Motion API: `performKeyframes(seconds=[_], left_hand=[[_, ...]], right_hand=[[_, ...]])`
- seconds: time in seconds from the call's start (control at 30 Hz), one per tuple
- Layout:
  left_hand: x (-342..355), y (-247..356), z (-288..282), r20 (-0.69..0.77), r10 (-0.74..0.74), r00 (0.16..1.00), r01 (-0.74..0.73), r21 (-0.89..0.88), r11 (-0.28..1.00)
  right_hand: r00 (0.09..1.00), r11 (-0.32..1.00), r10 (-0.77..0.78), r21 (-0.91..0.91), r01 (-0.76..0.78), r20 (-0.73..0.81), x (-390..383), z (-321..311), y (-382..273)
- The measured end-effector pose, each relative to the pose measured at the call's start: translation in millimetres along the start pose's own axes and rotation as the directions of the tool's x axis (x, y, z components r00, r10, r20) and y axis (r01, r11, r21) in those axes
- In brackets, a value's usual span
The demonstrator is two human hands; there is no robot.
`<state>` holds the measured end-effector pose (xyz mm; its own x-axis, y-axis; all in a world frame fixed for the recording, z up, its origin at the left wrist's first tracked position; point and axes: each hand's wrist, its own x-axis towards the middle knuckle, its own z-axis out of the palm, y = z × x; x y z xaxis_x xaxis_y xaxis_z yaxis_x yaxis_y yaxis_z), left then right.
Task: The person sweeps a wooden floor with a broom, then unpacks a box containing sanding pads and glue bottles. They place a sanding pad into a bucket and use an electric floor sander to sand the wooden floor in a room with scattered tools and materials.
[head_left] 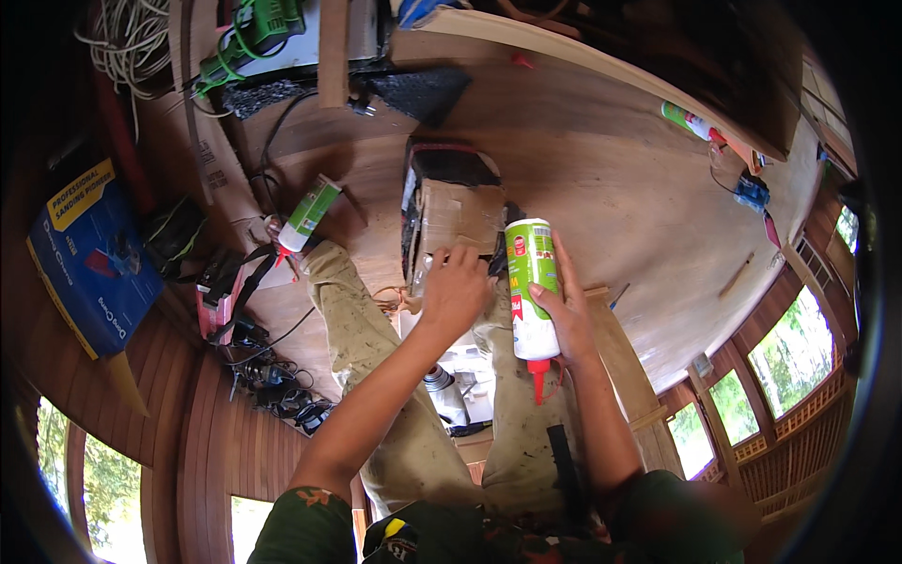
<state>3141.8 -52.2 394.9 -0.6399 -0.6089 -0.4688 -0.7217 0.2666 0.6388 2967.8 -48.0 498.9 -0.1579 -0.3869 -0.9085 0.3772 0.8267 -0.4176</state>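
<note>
Above the person's right leg, a fat white and green plastic bottle with a long red tip [522, 287] was tight in the right hand [571, 315]. The thumb lay across the front, and the other fingers went up the right side and around the back. The bottle's red tip pointed back toward the person. The left hand [458, 291] was just beside the bottle, with its fingers bent down over the near end of a brown cardboard block with shiny clear wrap [460, 211]. I could not tell if those fingers were holding anything, because the back of the hand hid what was under them.

The person's legs, in dirty tan trousers [352, 315], were spread apart. Between them was a shiny silver round can [449, 399]. Near the left knee, another white and green bottle with a red tip [312, 212] sat tilted. One more green and white bottle with a red end [689, 120] lay far off by a long wooden board [601, 70]. To the left was a big blue and yellow box [94, 258]. Up at the far left, a green power tool [258, 38] was near a messy bunch of pale cable [136, 47].
</note>
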Motion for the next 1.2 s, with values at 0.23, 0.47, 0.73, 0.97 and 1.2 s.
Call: performKeyframes(seconds=[0.23, 0.47, 0.73, 0.97, 1.2], left_hand=[[-23, -11, -17, 0.086, -0.17, 0.982, 0.167, 0.04, 0.985], [-40, -11, -16, 0.14, -0.092, 0.986, 0.094, -0.011, 0.996], [-44, -47, -38, 0.032, -0.187, 0.982, 0.181, -0.443, 0.878], [-50, -110, -37, 0.102, -0.464, 0.88, 0.405, -0.671, 0.621], [-51, -136, -41, 0.052, -0.335, 0.941, 0.279, -0.683, 0.675]], right_hand=[[0.983, 0.976, 0.156, -0.167, -0.139, 0.098, -3, -32, 8], [0.92, 0.889, 0.266, -0.443, -0.118, 0.287, -5, -35, 38], [0.889, 0.944, 0.301, -0.239, -0.227, 0.345, 11, -5, 77], [0.855, 0.949, 0.311, -0.192, -0.252, 0.414, 16, 28, 90], [0.855, 0.904, 0.362, 0.086, -0.42, 0.372, 16, 78, 82]])
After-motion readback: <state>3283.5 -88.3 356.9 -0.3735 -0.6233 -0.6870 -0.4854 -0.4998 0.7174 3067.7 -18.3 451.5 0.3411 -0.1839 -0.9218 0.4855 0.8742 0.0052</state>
